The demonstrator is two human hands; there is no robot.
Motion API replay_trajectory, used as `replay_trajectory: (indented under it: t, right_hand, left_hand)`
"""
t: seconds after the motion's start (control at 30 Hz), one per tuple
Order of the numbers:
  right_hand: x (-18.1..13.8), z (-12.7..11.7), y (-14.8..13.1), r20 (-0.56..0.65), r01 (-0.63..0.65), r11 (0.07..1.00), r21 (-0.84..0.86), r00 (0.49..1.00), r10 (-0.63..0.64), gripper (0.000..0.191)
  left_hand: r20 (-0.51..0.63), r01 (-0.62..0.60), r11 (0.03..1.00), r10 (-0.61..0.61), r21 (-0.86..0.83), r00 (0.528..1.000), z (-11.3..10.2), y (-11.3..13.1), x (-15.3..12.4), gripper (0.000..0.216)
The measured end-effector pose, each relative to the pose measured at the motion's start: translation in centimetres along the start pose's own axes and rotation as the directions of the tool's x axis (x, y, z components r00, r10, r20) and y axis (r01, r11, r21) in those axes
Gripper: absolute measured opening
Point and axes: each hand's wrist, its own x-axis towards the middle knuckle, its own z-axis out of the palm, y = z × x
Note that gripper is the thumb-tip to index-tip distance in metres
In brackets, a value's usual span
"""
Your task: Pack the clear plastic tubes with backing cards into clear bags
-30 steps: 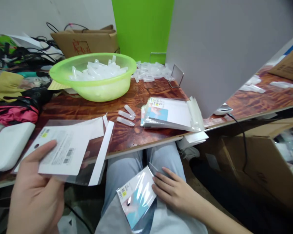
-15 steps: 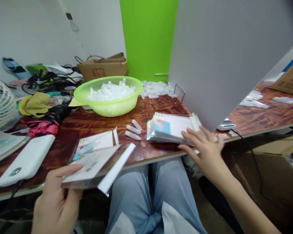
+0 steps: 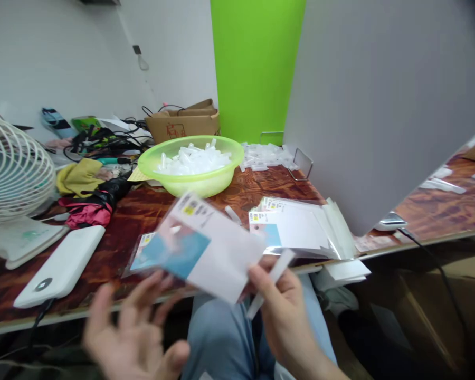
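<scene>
Low in the frame, right hand [image 3: 279, 303] pinching a clear packet [image 3: 206, 248] with a blue-and-white card inside, fingers closed on its lower right corner, a white sealing strip sticking down past the thumb. Packet tilted, held above the front edge of the wooden table [image 3: 142, 211], near centre. Lower left, left hand [image 3: 136, 327] blurred, palm up, fingers spread wide, holding nothing, just below the packet; contact with it impossible to tell. Right of centre, a stack of similar packets [image 3: 301, 229] lying flat on the table. Behind, at mid-frame, a green bowl [image 3: 192, 166] filled with small clear plastic pieces. At left, a white power bank [image 3: 61, 266] flat near the table edge, and a white fan [image 3: 16, 171] at the far left edge.
</scene>
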Motion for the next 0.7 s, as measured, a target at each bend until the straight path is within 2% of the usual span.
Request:
replay_trajectory:
  t: [0.03, 0.1, 0.13, 0.17, 0.2, 0.23, 0.27, 0.33, 0.4, 0.47, 0.53, 0.7]
  right_hand:
    - [0.1, 0.5, 0.5, 0.113, -0.092, 0.994, 0.05, 0.99, 0.086, 0.021]
    - [0.5, 1.0, 1.4, 0.317, -0.153, 0.988, 0.005, 0.938, 0.144, 0.028]
    - [0.9, 1.1, 1.7, 0.36, -0.112, 0.992, -0.053, 0.925, 0.123, 0.031]
    - [1.4, 1.0, 2.0, 0.36, -0.025, 0.992, -0.125, 0.931, 0.069, 0.032]
    - [1.9, 0.9, 2.3, 0.333, 0.096, 0.971, -0.218, 0.943, -0.018, 0.032]
    - [2.6, 0.7, 2.5, 0.309, 0.229, 0.913, -0.337, 0.943, -0.122, 0.03]
    - [3.3, 0.6, 2.7, 0.307, 0.348, 0.807, -0.477, 0.926, -0.218, 0.027]
    - [4.7, 0.6, 2.8, 0.385, 0.478, 0.482, -0.734, 0.878, -0.285, 0.028]
    - [6.0, 1.2, 2.7, 0.414, 0.44, 0.132, -0.888, 0.891, -0.184, 0.041]
    - [7.1, 2.0, 2.5, 0.328, 0.319, -0.127, -0.939, 0.942, -0.064, 0.05]
    - [7.8, 2.8, 2.4, 0.253, 0.245, -0.24, -0.939, 0.968, -0.003, 0.049]
    - [8.0, 3.3, 2.9, 0.238, 0.238, -0.253, -0.938, 0.971, 0.03, 0.032]
  left_hand:
    - [0.008, 0.105, 0.994, -0.104, -0.036, 0.995, -0.1, -0.3, 0.0, 0.086]
    - [-0.015, 0.349, 0.931, -0.352, -0.105, 0.936, 0.1, -0.4, 0.4, 0.071]
    - [-0.061, 0.406, 0.903, -0.417, -0.139, 0.907, 0.3, -0.3, 0.7, 0.063]
    - [-0.12, 0.399, 0.901, -0.421, -0.169, 0.899, 0.6, -0.1, 1.0, 0.059]
    - [-0.168, 0.355, 0.915, -0.387, -0.194, 0.907, 0.9, 0.1, 1.4, 0.057]
    - [-0.199, 0.303, 0.929, -0.345, -0.21, 0.917, 1.1, 0.3, 1.9, 0.055]
    - [-0.217, 0.272, 0.937, -0.319, -0.219, 0.922, 1.3, 0.5, 2.3, 0.054]
    - [-0.23, 0.279, 0.935, -0.327, -0.218, 0.917, 1.5, 0.7, 2.9, 0.053]
    - [-0.231, 0.303, 0.927, -0.351, -0.22, 0.908, 1.6, 0.7, 3.1, 0.053]
    - [-0.213, 0.306, 0.922, -0.356, -0.237, 0.91, 1.5, 0.5, 3.1, 0.054]
    - [-0.193, 0.308, 0.919, -0.358, -0.246, 0.914, 1.5, 0.3, 2.9, 0.055]
    - [-0.214, 0.343, 0.909, -0.393, -0.236, 0.894, 1.3, 0.3, 3.1, 0.051]
